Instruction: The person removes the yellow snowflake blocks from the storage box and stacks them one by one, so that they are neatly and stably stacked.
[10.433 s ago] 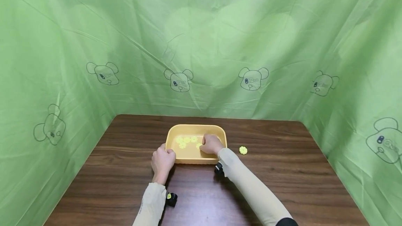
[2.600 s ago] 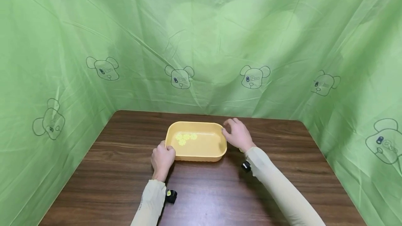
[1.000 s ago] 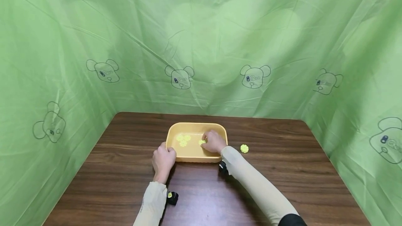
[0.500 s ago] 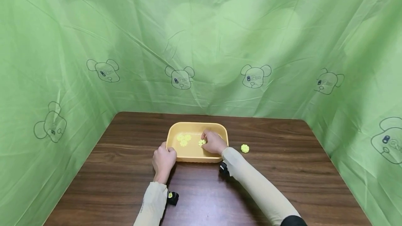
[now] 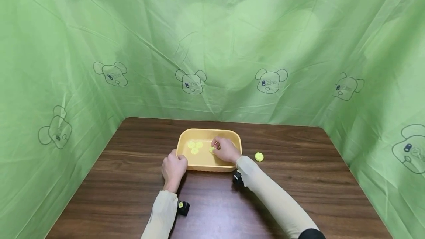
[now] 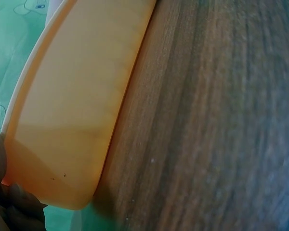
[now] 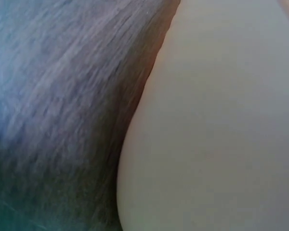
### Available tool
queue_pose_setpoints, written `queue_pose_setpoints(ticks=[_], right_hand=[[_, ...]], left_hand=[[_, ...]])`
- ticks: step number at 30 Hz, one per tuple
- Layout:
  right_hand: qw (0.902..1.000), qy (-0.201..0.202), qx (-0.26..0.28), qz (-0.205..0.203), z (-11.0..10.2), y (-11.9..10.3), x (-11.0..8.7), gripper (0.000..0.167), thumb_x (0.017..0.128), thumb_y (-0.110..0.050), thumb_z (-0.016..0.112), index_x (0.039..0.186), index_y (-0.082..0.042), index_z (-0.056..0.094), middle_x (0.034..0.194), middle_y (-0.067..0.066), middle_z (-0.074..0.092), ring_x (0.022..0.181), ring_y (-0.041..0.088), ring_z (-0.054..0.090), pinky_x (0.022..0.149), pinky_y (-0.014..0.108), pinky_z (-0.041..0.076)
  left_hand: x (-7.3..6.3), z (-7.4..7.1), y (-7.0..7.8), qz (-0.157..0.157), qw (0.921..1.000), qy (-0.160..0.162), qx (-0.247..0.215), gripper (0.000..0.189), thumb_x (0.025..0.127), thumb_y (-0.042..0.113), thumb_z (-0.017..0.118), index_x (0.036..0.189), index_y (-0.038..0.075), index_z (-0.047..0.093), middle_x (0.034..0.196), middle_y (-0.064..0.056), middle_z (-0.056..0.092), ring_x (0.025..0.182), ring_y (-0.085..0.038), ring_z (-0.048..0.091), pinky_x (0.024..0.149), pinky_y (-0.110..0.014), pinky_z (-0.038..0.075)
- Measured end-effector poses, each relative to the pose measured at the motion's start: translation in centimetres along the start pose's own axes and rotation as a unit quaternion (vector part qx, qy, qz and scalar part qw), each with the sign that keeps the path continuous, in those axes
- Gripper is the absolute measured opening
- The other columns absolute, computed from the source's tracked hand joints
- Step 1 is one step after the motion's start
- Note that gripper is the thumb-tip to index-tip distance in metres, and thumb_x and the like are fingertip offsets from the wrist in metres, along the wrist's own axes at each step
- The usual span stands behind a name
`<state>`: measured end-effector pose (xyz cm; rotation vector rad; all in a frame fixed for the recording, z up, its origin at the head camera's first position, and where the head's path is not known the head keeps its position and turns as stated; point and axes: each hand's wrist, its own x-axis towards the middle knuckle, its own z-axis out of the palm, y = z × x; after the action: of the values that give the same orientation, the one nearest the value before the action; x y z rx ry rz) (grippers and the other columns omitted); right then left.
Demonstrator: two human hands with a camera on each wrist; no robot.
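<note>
A yellow-orange plastic tub (image 5: 207, 168) stands on the table in the head view. My left hand (image 5: 174, 169) grips its front left corner, thumb over the rim; in the left wrist view those fingers (image 6: 21, 204) are dark against the tub's wall. Inside the tub, my right hand (image 5: 227, 150) pinches a yellow flower-shaped piece (image 5: 211, 150), mostly covered by its fingers. Three similar flower pieces (image 5: 194, 150) lie close together on the tub floor to the left. Another yellow flower piece (image 5: 259, 156) lies on the table right of the tub.
The brown wood-grain table (image 5: 212, 209) has a green cloth (image 5: 232, 47) with bear-face prints hanging round its back and sides. In the right wrist view the tub's outer wall (image 7: 216, 120) fills the right side, hiding the right hand.
My right hand has come from outside the tub's right rim into it and taken a flower piece from the group, which has shrunk to three. My left hand stays on the corner.
</note>
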<state>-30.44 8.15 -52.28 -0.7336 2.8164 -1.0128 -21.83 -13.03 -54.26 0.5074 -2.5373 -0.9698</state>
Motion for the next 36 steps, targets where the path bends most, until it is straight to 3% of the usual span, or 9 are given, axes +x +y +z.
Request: queue_pose_setpoints(ticks=[9,15,24,30,36], right_hand=[[0.9952,0.042,0.086,-0.017,-0.5,0.5,-0.4,0.011,0.088,-0.005,0.071,0.098,-0.005,0.068,0.084,0.003,0.065,0.076,0.009,0.058,0.073,0.024,0.049],[0.9886,0.073,0.129,-0.026,-2.2,0.7,-1.3,0.012,0.089,-0.01,0.073,0.099,-0.005,0.07,0.085,0.005,0.068,0.075,0.01,0.06,0.072,0.025,0.05],[0.9883,0.12,0.095,0.003,-7.5,2.5,-3.4,0.013,0.091,-0.02,0.074,0.101,-0.011,0.072,0.09,0.003,0.073,0.078,0.014,0.065,0.074,0.029,0.052],[0.9858,0.14,0.082,0.043,-10.8,4.5,-5.2,0.014,0.094,-0.024,0.072,0.103,-0.013,0.073,0.092,0.004,0.074,0.079,0.014,0.067,0.072,0.029,0.052],[0.9871,0.133,0.061,0.065,-12.7,6.4,-6.8,0.015,0.095,-0.023,0.07,0.103,-0.011,0.075,0.092,0.006,0.076,0.081,0.015,0.067,0.071,0.029,0.051]], left_hand=[[0.0,0.4,0.0,-0.004,1.0,-0.007,0.001,0.024,0.086,0.018,0.048,0.088,0.003,0.067,0.083,-0.025,0.07,0.074,-0.046,0.066,0.061,-0.056,0.047],[0.1,0.4,-0.1,-0.007,1.0,-0.005,0.001,0.021,0.086,0.018,0.048,0.082,0.004,0.063,0.083,-0.027,0.069,0.075,-0.049,0.066,0.061,-0.057,0.047],[0.3,0.4,-0.3,-0.006,0.9999,-0.01,0.002,0.029,0.088,0.019,0.047,0.096,0.002,0.068,0.087,-0.027,0.07,0.08,-0.048,0.067,0.064,-0.058,0.048],[0.2,0.3,-0.2,-0.011,0.9998,-0.015,0.0,0.028,0.088,0.019,0.046,0.093,0.003,0.067,0.087,-0.027,0.07,0.08,-0.048,0.067,0.065,-0.058,0.048],[0.3,0.3,-0.1,-0.013,0.9998,-0.012,-0.002,0.023,0.087,0.019,0.046,0.084,0.004,0.063,0.083,-0.025,0.069,0.075,-0.047,0.065,0.062,-0.056,0.047]])
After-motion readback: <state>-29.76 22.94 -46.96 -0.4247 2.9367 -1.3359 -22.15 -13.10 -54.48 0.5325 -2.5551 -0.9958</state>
